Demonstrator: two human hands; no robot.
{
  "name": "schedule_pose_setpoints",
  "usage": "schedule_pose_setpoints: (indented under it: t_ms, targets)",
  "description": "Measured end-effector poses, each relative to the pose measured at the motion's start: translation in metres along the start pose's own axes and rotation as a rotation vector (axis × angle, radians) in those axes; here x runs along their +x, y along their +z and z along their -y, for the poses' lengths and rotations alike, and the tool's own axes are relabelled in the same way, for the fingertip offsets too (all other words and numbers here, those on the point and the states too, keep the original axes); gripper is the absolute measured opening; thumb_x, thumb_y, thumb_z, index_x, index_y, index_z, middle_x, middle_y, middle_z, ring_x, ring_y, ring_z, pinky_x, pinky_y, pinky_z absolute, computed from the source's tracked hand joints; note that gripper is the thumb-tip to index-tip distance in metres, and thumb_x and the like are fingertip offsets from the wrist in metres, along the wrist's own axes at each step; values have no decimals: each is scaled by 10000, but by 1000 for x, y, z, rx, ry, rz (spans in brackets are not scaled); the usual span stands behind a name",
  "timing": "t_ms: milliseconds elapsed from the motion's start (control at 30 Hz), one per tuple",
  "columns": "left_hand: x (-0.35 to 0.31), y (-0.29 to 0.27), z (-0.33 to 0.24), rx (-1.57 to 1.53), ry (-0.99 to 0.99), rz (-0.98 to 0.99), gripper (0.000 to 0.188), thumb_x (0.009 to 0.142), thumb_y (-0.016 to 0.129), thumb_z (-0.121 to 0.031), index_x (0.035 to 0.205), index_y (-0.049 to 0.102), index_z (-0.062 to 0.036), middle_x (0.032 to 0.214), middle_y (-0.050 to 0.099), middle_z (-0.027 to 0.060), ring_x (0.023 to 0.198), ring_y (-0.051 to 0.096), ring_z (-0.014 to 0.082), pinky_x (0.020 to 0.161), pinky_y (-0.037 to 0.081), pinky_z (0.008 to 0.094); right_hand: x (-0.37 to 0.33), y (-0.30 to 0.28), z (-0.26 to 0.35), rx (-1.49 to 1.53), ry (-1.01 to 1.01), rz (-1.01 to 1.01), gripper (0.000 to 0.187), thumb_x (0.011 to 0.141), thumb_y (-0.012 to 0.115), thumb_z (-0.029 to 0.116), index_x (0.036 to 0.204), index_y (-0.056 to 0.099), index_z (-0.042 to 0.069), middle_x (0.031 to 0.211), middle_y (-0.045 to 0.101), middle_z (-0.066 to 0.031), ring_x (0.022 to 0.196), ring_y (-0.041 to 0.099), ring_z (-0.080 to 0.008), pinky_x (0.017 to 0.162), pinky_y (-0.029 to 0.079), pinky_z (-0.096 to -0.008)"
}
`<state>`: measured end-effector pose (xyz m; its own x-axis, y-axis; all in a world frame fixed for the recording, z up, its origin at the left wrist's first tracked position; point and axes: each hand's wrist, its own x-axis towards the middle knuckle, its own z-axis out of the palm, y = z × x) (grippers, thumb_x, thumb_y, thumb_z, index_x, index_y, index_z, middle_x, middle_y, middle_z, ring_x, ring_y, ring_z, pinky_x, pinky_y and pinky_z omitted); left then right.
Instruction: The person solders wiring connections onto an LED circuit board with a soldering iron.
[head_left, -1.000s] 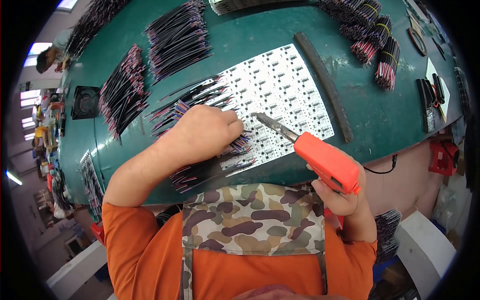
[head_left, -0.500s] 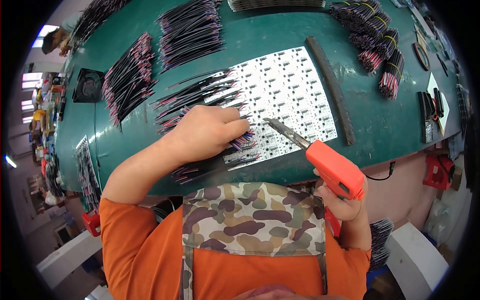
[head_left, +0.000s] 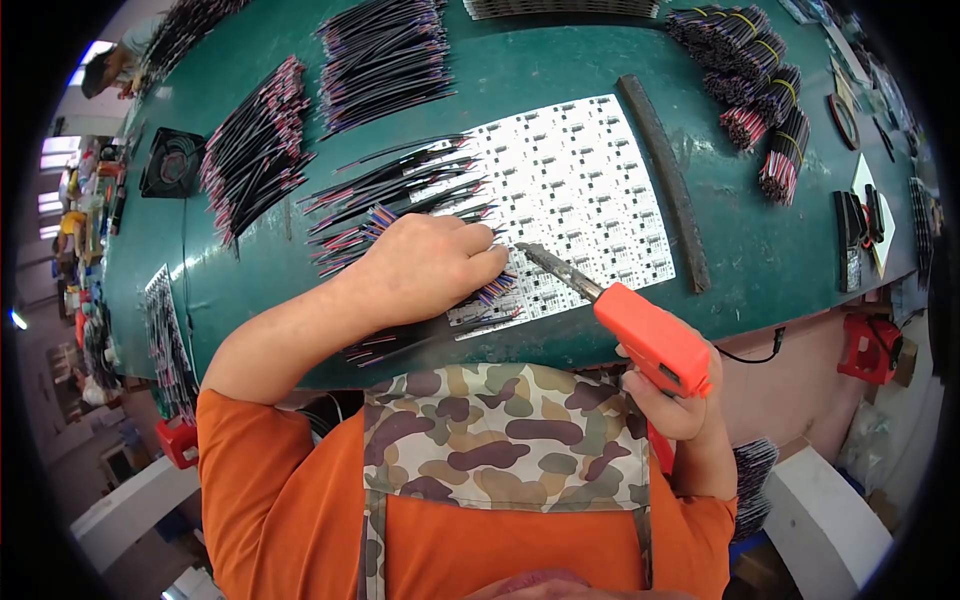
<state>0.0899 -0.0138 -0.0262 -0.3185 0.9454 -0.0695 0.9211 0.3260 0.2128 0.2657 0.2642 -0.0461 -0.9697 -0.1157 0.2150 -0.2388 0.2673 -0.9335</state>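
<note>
While the left hand [head_left: 425, 265] is pressing thin, floppy red-and-black wire leads [head_left: 400, 215] onto the white panel of small circuit boards [head_left: 580, 190] on the green tabletop [head_left: 530, 65], its grip is lying closed over them. The right hand [head_left: 680, 405] is gripping the orange pistol-shaped soldering gun [head_left: 650, 335] firmly by its handle, the tip touching the light, brittle-looking panel.

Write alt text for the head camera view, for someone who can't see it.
A person's left hand presses thin wires onto a white circuit panel on a green table, while the right hand aims an orange soldering gun at the panel.
</note>
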Motion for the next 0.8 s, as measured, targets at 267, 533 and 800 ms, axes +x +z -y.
schedule_pose_setpoints:
  t_ms: [267, 533, 800]
  targets:
    - [2, -1, 0, -12, 2, 8, 93, 807, 582, -135, 851, 590, -54, 803, 582, 64, 746, 649, 250, 613, 543, 385, 8, -1, 7, 37, 106, 60, 465, 773, 705, 17, 1213, 601, -90, 1090, 689, -190, 854, 707, -273, 778, 561, -347]
    - [5, -3, 1, -9, 4, 42, 89, 800, 590, -138, 824, 579, -53, 798, 585, 69, 753, 655, 256, 609, 545, 393, 9, 1, 5, -75, 40, 43, 478, 774, 716, 33, 1226, 596, -65, 1073, 701, -196, 881, 714, -333, 780, 562, -376]
    - [5, -3, 3, 18, 20, 36, 187, 792, 603, -131, 962, 632, -59, 766, 575, 51, 719, 647, 245, 590, 530, 383, 13, -2, 7, -118, 21, 82, 518, 751, 735, 38, 1240, 592, -58, 1109, 697, -207, 904, 711, -338, 790, 560, -373]
